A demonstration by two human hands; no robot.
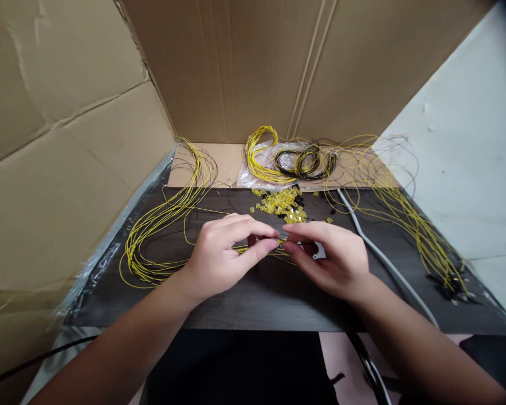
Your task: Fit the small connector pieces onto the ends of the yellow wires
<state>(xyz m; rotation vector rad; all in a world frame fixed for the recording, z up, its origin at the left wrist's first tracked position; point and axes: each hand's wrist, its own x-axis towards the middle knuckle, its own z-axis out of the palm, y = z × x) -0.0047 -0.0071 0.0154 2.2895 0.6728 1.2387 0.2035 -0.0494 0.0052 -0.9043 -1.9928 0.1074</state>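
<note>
My left hand (221, 253) and my right hand (331, 256) meet fingertip to fingertip over the middle of the dark table (253, 304). Between thumbs and forefingers they pinch thin yellow wires (259, 249) that run off to the left. What sits at the very fingertips is too small to tell. Just behind the hands lies a pile of small yellow plastic connectors (283, 203). A large loose bundle of yellow and black wires (160, 236) spreads on the table to the left of my left hand.
Cardboard walls (67, 169) close in the left and back. A clear plastic bag with coiled yellow and black wires (287, 160) lies at the back. More yellow wires (413, 225) trail along the right, beside a grey cable (383, 261). A white wall (468, 169) stands on the right.
</note>
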